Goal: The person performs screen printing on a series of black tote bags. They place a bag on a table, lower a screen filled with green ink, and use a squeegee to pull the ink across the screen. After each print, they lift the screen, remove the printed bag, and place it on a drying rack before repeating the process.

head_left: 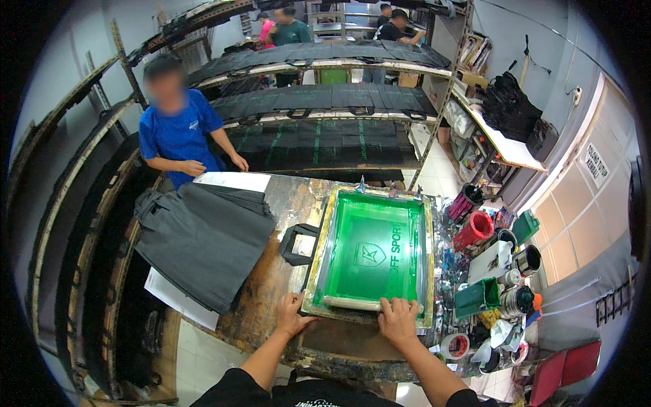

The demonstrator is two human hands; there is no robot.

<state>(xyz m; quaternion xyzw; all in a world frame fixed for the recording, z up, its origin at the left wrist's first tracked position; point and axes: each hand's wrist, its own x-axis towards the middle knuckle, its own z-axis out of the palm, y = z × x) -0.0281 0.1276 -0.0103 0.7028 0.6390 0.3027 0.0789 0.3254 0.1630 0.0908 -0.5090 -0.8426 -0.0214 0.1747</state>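
Note:
A screen printing frame (430, 258) with a green mesh lies on the worktable in front of me. Its mesh carries a shield emblem and lettering. Along the near inner side sits a squeegee (352, 304) with a pale wooden handle. My right hand (399, 321) is closed over the squeegee's right end. At the frame's near left corner, my left hand (293, 317) grips the edge, thumb along the near side. From under the frame's left side sticks out the handle of a black fabric bag (290, 254). Left of it lies a fanned stack of dark bags (207, 237).
A person in a blue shirt (178, 132) stands at the table's far left corner. Paint tubs, a red bucket (473, 230), a green container (477, 297) and tape rolls (454, 346) crowd the right edge. Racks (325, 102) with black bags stand behind; other people are beyond them.

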